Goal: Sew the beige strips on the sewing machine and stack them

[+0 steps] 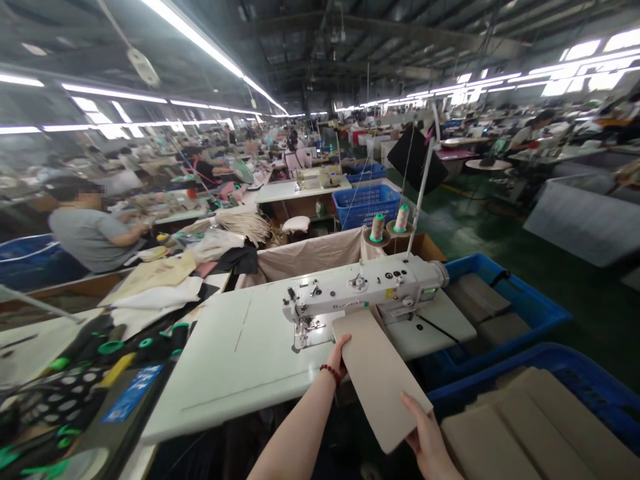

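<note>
A long beige fabric panel (377, 377) is held flat between both hands, its far end resting under the arm of a white sewing machine (363, 287). My left hand (339, 355), with a red bead bracelet at the wrist, grips the panel's left edge near the machine's needle. My right hand (425, 433) grips the panel's near right corner, thumb on top. The machine stands on a white sewing table (235, 360).
Two blue bins, one (505, 310) and another (560, 400), hold stacked beige panels at the right. Two thread cones (389, 223) stand behind the machine. Fabric piles (160, 287) and green-trimmed parts (115, 347) lie at the left. A seated person (90, 230) works beyond.
</note>
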`<state>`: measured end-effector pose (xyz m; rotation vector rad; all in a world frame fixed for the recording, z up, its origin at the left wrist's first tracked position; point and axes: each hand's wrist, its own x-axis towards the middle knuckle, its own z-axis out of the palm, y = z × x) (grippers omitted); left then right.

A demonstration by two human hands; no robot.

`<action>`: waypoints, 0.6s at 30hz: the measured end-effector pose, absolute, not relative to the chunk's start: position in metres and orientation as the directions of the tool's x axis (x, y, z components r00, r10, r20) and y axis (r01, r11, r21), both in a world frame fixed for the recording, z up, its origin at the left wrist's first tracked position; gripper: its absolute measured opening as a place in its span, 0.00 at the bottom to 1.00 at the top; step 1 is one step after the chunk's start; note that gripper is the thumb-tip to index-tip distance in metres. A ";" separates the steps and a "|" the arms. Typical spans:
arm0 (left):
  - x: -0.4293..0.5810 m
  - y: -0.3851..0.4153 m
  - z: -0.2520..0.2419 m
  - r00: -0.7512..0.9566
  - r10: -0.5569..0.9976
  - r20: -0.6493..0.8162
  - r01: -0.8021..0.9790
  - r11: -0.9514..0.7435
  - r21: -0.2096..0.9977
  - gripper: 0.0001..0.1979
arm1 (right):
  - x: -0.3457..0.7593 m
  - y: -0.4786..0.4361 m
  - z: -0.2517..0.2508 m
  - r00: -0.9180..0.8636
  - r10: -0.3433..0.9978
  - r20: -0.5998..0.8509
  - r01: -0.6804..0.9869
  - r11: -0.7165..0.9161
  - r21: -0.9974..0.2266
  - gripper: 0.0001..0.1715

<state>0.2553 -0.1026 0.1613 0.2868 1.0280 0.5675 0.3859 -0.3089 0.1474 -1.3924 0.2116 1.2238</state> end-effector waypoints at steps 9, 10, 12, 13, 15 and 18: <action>0.275 -0.054 0.127 0.366 0.572 -0.734 -0.276 0.820 0.501 0.20 | 0.396 -0.267 0.132 0.417 0.488 -0.767 -0.776 -0.248 -0.580 0.37; 0.275 -0.052 0.124 0.368 0.575 -0.731 -0.271 0.818 0.507 0.20 | 0.395 -0.265 0.129 0.422 0.472 -0.774 -0.779 -0.249 -0.576 0.37; 0.275 -0.049 0.120 0.374 0.580 -0.724 -0.256 0.815 0.520 0.21 | 0.394 -0.263 0.121 0.424 0.450 -0.786 -0.784 -0.253 -0.568 0.37; 0.274 -0.048 0.118 0.377 0.582 -0.721 -0.247 0.813 0.527 0.21 | 0.393 -0.262 0.118 0.421 0.450 -0.788 -0.787 -0.251 -0.564 0.37; 0.274 -0.047 0.117 0.383 0.584 -0.716 -0.224 0.810 0.542 0.23 | 0.391 -0.262 0.111 0.414 0.450 -0.791 -0.797 -0.241 -0.554 0.36; 0.274 -0.047 0.115 0.395 0.588 -0.706 -0.186 0.803 0.566 0.25 | 0.388 -0.262 0.107 0.400 0.459 -0.793 -0.822 -0.203 -0.532 0.35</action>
